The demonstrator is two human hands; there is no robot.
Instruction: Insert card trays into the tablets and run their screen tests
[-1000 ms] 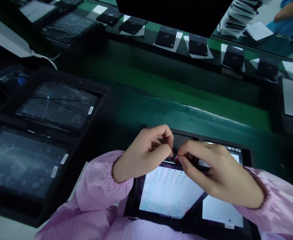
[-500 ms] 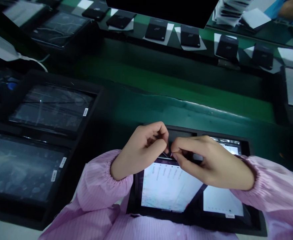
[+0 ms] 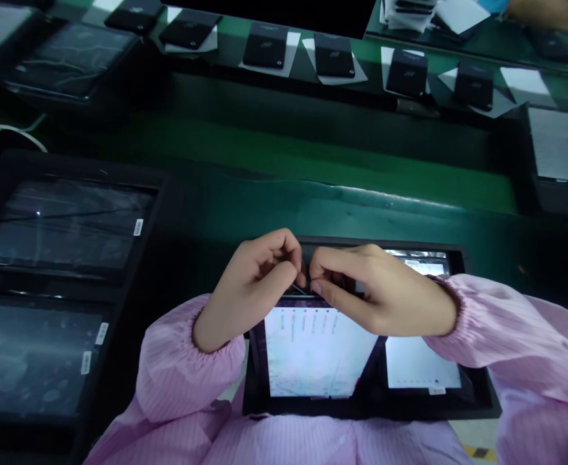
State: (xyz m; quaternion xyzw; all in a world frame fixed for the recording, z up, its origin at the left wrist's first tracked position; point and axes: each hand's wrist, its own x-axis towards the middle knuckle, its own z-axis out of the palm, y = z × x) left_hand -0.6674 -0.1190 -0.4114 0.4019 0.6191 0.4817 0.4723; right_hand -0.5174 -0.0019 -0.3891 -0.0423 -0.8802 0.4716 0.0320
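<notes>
Right hand (image 3: 385, 290) edged nearer curled left hand (image 3: 250, 284).

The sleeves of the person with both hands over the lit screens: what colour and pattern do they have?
Pink, with fine stripes; the head view shows the sleeves.

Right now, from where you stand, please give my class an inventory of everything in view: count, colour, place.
Trays: two, black, left and front
Lit screens: two, whitish, front tray
Dark tablets: three, two in left tray, one upper left
Labels: four, white, three left, one front
Black devices: six, far row
Papers: several, white, far side
Pale-faced device: one, far right
Panel: one, black, top
Cable: one, white, left
Worktop: green, centre
Co-worker's arm: one, top right
Pink sleeves: two, front
Left hand, right hand: bare, over front tray
</notes>
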